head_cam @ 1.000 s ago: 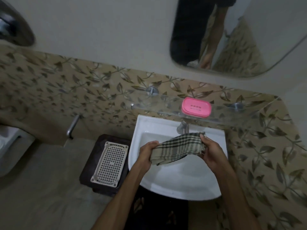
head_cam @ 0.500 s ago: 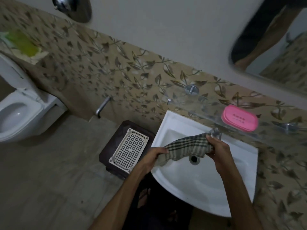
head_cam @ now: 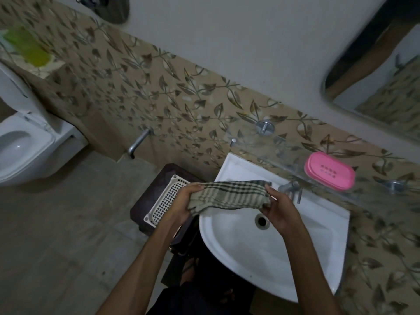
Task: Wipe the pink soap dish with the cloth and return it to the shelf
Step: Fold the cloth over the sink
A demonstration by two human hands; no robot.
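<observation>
The pink soap dish (head_cam: 329,171) lies on the glass shelf (head_cam: 270,153) fixed to the leaf-patterned wall, above the basin's right side. A checked cloth (head_cam: 229,196) is stretched between both hands over the left rim of the basin. My left hand (head_cam: 181,201) grips its left end, bunched in the fingers. My right hand (head_cam: 277,209) pinches its right end, just left of the tap and well below and left of the soap dish. Neither hand touches the dish.
The white basin (head_cam: 295,253) sits below the shelf, with a metal tap (head_cam: 292,188) at its back. A white perforated tray (head_cam: 164,202) rests on a dark stool left of the basin. A toilet (head_cam: 25,144) stands far left; a mirror (head_cam: 375,71) hangs upper right.
The view has swung left, so the basin and soap dish now sit further right. Both hands keep hold of the cloth and have shifted it toward the basin's left rim.
</observation>
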